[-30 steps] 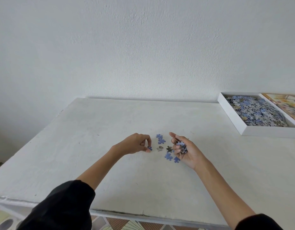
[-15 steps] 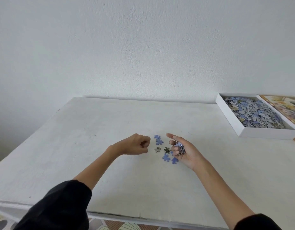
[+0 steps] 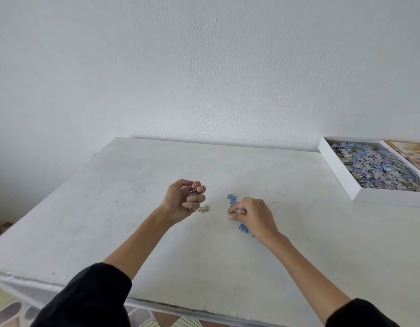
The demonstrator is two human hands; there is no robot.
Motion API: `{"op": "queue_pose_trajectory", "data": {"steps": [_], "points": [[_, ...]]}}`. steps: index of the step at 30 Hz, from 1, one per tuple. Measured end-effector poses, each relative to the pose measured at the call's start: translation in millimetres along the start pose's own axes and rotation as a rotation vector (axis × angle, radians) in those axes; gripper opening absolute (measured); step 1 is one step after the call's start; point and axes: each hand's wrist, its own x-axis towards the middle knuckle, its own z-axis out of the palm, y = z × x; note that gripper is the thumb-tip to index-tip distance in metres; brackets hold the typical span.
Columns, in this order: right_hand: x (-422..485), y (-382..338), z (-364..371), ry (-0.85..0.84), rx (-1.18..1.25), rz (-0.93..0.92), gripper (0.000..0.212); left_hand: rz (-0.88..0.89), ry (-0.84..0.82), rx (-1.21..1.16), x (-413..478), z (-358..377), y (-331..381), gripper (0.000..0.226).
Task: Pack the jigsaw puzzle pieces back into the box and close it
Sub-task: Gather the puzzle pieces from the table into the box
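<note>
Right hand (image 3: 256, 215) turned palm-down, pinching knobby blue pieces (image 3: 232, 198).

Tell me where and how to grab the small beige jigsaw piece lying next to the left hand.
Probably from straight above: the small beige jigsaw piece lies flat on the white table, so no face is graspable. Pinch two opposite edges with thumb and forefinger; the left hand, beside it, is nearest, though it grips a blue piece.

Loose blue pieces (image 3: 232, 198) centre; open box (image 3: 393, 195) right, filled.
</note>
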Motion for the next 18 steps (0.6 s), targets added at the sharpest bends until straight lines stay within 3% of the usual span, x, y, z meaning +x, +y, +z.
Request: {"op": "queue_pose_trajectory", "data": {"steps": [3,5,8,10,14,16,18], "points": [[5,2,-3,-0.046,0.004,-0.031,0.014,-0.024,0.141,0.232,-2,2,0,0.034],[10,6,-4,-0.091,0.034,-0.067,0.014,0.060,0.226,0.662,-6,4,0,0.035],[12,9,-4,-0.111,0.169,-0.067,0.012,0.301,0.288,1.412,-7,-4,-2,0.019],[12,6,-7,-0.101,0.483,0.070,0.014,0.345,0.255,1.601,-7,-9,-1,0.014],[16,15,-14,-0.199,1.513,0.377,0.014,0.383,0.201,1.726,-7,-14,-1,0.025],[18,20,-14,-0.276,1.859,0.353,0.028,0.415,0.204,1.753,-5,-14,-1,0.023],[18,20,-14,-0.321,1.980,0.284,0.035,0.417,0.211,1.790,-3,-12,0,0.019]]}}
